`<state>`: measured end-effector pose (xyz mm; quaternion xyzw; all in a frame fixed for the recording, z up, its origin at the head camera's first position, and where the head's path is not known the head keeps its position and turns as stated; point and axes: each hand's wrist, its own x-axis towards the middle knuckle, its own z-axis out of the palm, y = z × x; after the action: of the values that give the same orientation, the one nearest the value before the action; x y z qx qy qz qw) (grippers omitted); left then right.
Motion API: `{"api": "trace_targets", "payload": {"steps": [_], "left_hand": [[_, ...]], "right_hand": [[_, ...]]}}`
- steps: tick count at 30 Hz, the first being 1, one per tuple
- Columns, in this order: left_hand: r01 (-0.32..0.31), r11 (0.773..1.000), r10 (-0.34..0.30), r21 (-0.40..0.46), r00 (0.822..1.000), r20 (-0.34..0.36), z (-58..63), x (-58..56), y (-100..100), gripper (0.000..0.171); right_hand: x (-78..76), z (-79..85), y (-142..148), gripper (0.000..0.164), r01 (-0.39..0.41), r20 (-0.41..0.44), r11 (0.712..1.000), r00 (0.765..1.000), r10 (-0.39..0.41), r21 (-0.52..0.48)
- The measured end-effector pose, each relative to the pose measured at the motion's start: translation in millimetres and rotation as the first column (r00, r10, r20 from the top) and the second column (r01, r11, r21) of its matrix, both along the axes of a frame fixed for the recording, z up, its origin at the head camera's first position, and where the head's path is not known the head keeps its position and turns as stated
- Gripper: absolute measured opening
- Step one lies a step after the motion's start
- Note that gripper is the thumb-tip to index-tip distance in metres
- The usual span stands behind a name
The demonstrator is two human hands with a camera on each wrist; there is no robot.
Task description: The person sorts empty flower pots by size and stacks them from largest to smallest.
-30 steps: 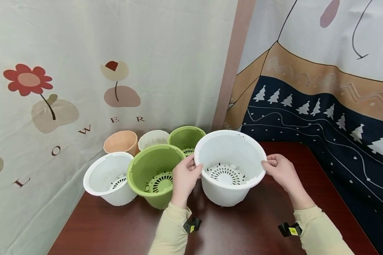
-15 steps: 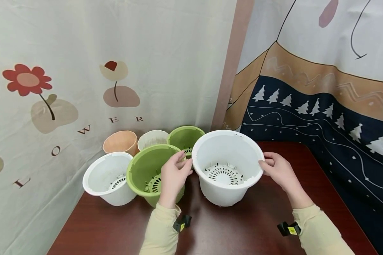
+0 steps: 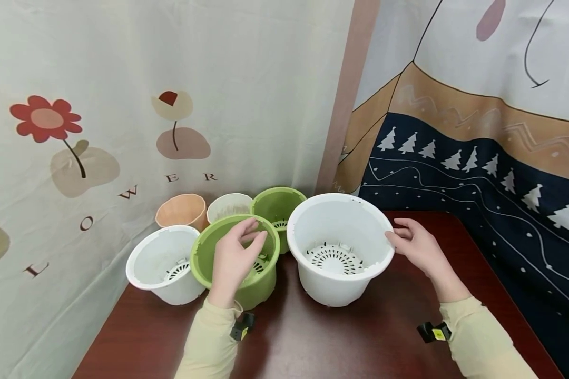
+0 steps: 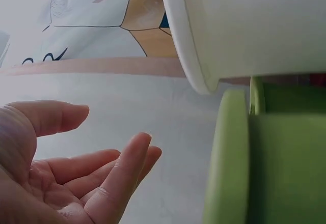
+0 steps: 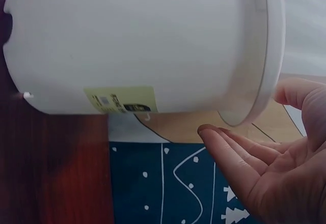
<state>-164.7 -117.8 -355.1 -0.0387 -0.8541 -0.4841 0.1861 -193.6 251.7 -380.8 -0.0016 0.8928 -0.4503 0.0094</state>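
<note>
Pale fabric curtain (image 3: 265,95) printed with a red flower (image 3: 46,118), smaller motifs and dark letters hangs behind the left of a glossy red-brown tabletop (image 3: 322,347). Leftmost on that tabletop stands a white flowerpot (image 3: 163,258) with a slotted base, its mouth facing up. Just behind it is a peach pot (image 3: 181,211) with a faceted rim; next along the back row comes a cream pot (image 3: 229,204).

From the lower edge, a pale yellow sleeve (image 3: 208,337) with a black wrist camera (image 3: 243,326) leads up to the left hand (image 3: 232,258), raised in front of the near green flowerpot (image 3: 258,289). Its fingers are released and gently bent, the thumb set apart from them; the left wrist view shows the hand clear of the green rim. Behind that pot, a second green one, the far green flowerpot (image 3: 277,207), sits near the curtain.

Right of the green pair, the large white flowerpot (image 3: 340,247) stands upright on the tabletop, slots ringing its base; the right wrist view shows a yellow-green label (image 5: 122,100) on its side. At its right rim is the right hand (image 3: 419,247), reaching in from the lower right, fingers extended and loosened, thumb tip by the rim; whether it touches, I cannot tell. Farthest right, navy fabric (image 3: 455,205) bears a row of white trees.
</note>
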Motion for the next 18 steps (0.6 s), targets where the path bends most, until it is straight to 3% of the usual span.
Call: {"api": "trace_targets", "payload": {"steps": [8, 13, 18], "left_hand": [[0.024, 0.999, -0.024, -0.025, 1.0, -0.011, 4.3, 3.2, -24, 0.048], [0.006, 0.999, -0.008, -0.047, 0.999, -0.039, 6.8, 6.5, -39, 0.046], [-0.041, 0.994, 0.036, -0.104, 0.998, -0.042, 6.4, 8.9, -57, 0.047]], "right_hand": [[-13.5, 5.1, 7, 0.076, -0.018, -0.042, 0.997, 0.999, 0.021, 0.079], [-18.4, 8.7, 7, 0.076, -0.023, -0.046, 0.992, 0.999, 0.029, 0.123], [-21.2, 10.2, 5, 0.078, -0.037, -0.006, 0.996, 0.999, 0.038, 0.082]]}}
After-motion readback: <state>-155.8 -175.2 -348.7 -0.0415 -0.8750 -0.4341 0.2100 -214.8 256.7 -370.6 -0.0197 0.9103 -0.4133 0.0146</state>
